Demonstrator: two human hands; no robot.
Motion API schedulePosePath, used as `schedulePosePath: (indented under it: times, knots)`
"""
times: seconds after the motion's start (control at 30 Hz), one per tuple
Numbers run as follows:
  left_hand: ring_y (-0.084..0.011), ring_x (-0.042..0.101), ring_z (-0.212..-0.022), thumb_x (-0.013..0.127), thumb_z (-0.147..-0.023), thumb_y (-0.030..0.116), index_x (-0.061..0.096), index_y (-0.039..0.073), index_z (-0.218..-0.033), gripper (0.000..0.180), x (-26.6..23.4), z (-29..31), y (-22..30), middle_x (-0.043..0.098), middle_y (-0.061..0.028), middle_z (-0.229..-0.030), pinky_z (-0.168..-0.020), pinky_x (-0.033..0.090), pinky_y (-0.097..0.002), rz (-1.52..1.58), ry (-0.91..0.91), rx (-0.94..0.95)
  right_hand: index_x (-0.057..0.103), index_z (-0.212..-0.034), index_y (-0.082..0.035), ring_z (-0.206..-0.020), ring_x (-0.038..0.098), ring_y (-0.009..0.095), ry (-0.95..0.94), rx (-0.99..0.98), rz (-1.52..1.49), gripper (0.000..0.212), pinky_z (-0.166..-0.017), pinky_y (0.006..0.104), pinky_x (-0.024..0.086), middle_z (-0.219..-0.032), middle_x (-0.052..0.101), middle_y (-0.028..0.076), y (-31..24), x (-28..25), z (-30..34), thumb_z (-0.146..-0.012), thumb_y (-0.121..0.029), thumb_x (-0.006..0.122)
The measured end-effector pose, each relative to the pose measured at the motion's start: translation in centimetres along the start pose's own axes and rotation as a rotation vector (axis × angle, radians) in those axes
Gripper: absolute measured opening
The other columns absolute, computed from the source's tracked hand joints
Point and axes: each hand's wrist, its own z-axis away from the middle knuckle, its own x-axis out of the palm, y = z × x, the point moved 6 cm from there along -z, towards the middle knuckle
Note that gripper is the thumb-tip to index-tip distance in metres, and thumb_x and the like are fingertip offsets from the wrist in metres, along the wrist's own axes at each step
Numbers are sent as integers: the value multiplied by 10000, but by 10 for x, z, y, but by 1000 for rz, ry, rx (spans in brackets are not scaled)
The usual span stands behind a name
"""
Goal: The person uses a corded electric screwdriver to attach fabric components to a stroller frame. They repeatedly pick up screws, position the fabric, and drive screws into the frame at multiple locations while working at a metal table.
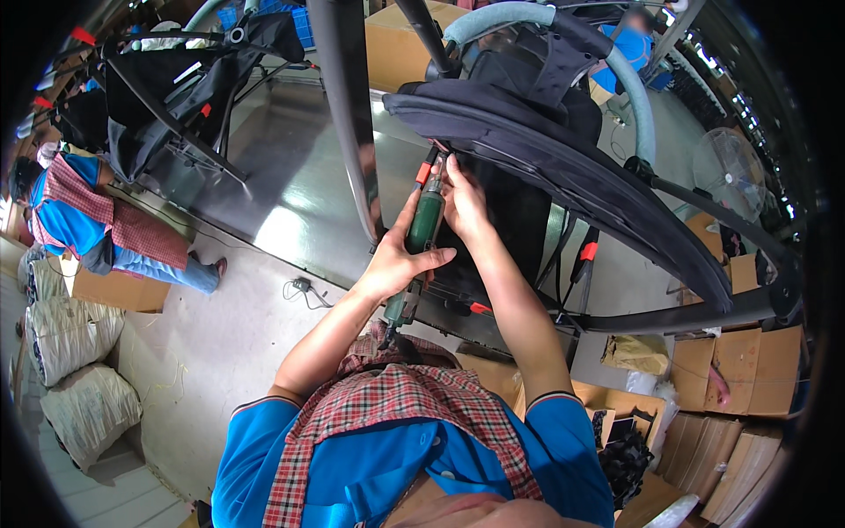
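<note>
My left hand point(394, 262) is wrapped round the body of a green electric screwdriver point(427, 220), thumb across it and a finger stretched along its side. The tool points away from me, its nose against the underside edge of a black stroller seat point(519, 145). Beside that nose, my right hand point(464, 201) has its fingers closed at the seat's edge; whatever they pinch is hidden. An orange-red clip on a strap point(424, 172) lies just left of the tool's tip. A dark frame tube point(348, 114) rises to the left of both hands.
The stroller stands on a shiny metal-topped bench point(290, 167), its curved grey-blue handle point(638, 97) at the right. Another stroller point(176, 97) stands far left, near a co-worker point(106, 211) in a checked apron. Cardboard boxes point(748, 370) crowd the right; wrapped sacks point(88, 414) lie left.
</note>
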Motion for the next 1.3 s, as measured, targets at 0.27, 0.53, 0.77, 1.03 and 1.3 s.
schedulePosePath:
  times: [0.27, 0.53, 0.77, 1.03, 1.3]
  knots:
    - [-116, 590, -569, 813, -782, 74, 129, 110, -1593, 1062, 0, -2, -4, 609, -33, -799, -512, 477, -259, 11, 3, -22, 677, -992, 11, -765, 637, 108, 279, -640, 946, 125, -677, 241, 506, -891, 674, 32, -33, -8, 2, -949, -106, 667]
    - [-132, 593, -566, 782, -786, 34, 111, 118, -1596, 1054, -2, -9, -7, 609, -47, -800, -510, 482, -270, 5, 0, -14, 673, -893, 34, -899, 646, 175, 252, -947, 919, 79, -822, 290, 510, -985, 650, 83, -44, 4, 4, -865, -20, 725]
    - [-158, 609, -565, 687, -795, -36, 94, 182, -1603, 1025, -5, -13, -14, 622, -58, -822, -513, 504, -295, 5, -15, -46, 699, -843, 21, -843, 674, 259, 302, -1055, 989, 94, -805, 342, 513, -887, 694, 120, -57, 19, 14, -810, -38, 764]
    - [-155, 609, -579, 665, -821, -39, 60, 181, -1602, 1012, -12, -20, -11, 623, -56, -783, -522, 524, -313, 111, -75, -89, 700, -851, 31, -814, 684, 255, 333, -1034, 989, 100, -771, 328, 518, -880, 705, 129, -65, 24, 22, -822, -46, 758]
    - [-157, 579, -525, 755, -776, 165, 95, 160, -1596, 1054, -7, 23, 2, 584, -97, -802, -477, 490, -272, 23, -385, -159, 675, -977, -48, -857, 668, 348, 141, -908, 1292, 144, -726, 401, 547, -945, 681, 130, -90, 29, 157, -899, -167, 658]
